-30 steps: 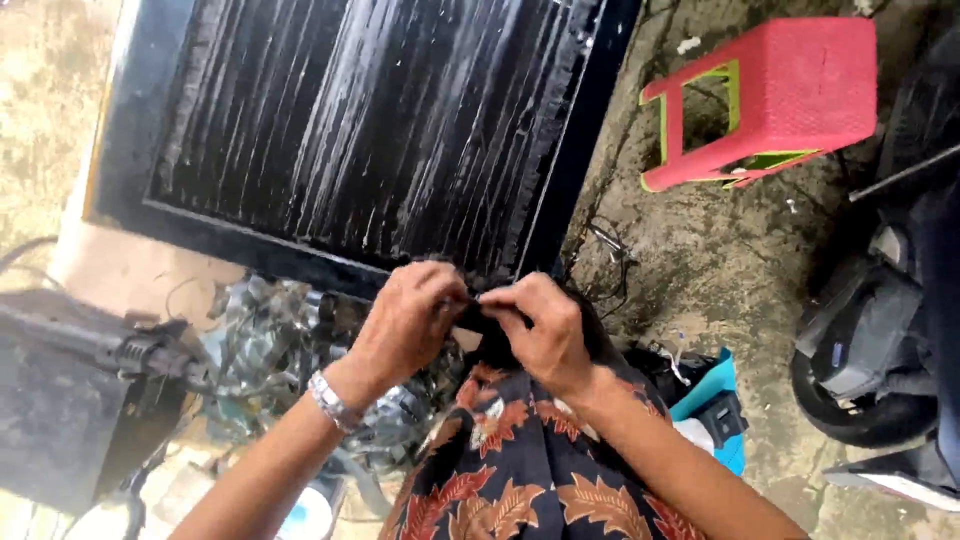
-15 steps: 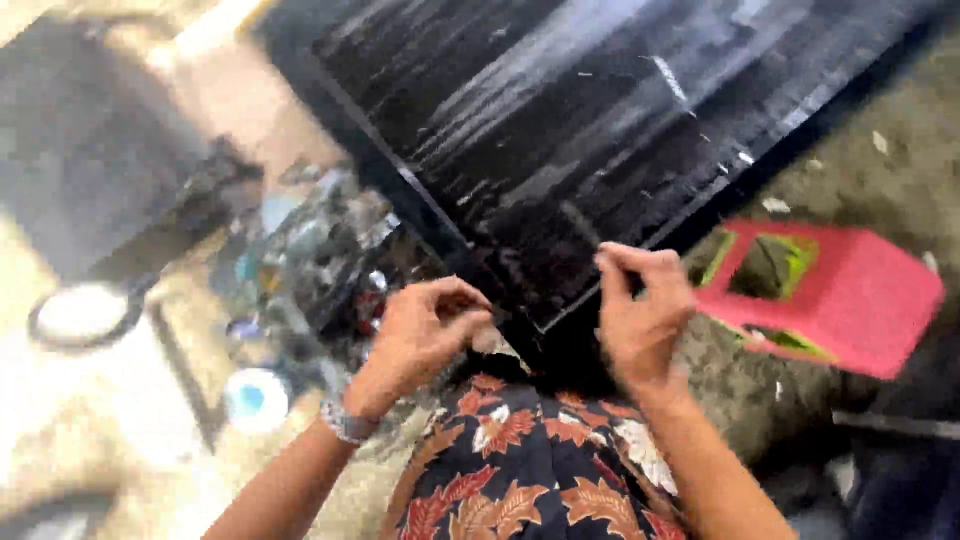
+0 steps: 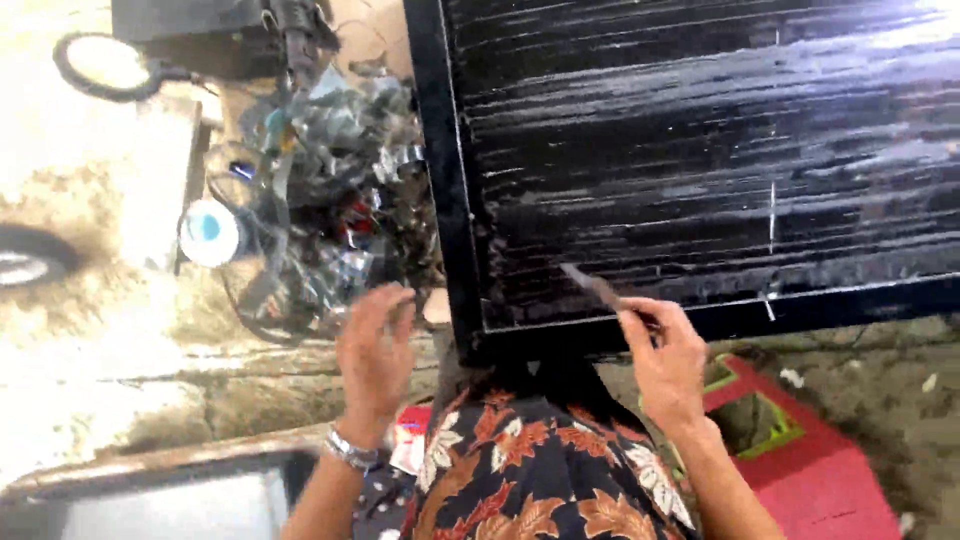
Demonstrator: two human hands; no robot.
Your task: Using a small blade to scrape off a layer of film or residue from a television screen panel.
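Right hand [image 3: 668, 362] pinches a thin tool [image 3: 598, 290], tip angled onto the black panel [image 3: 700, 150] near its lower edge; left hand [image 3: 375, 350], loosely open and empty, hovers beside the scrap pile [image 3: 320, 200].

hands [image 3: 375, 350] parted, right grip [image 3: 665, 355] raising tool [image 3: 595, 288]

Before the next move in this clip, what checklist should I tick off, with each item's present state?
1. Right hand grips the thin grey strip-like tool: ok, pinched in its fingers.
2. Tool tip over the large black streaked flat panel: ok; contact cannot tell, blurred.
3. Left hand free: ok, open, beside the panel's corner.
4. Panel lying flat on the ground: cannot tell.
5. Heap of tangled metal scraps and wires apart from the left hand: not ok, right next to it.
6. Red plastic stool away from the panel: ok.
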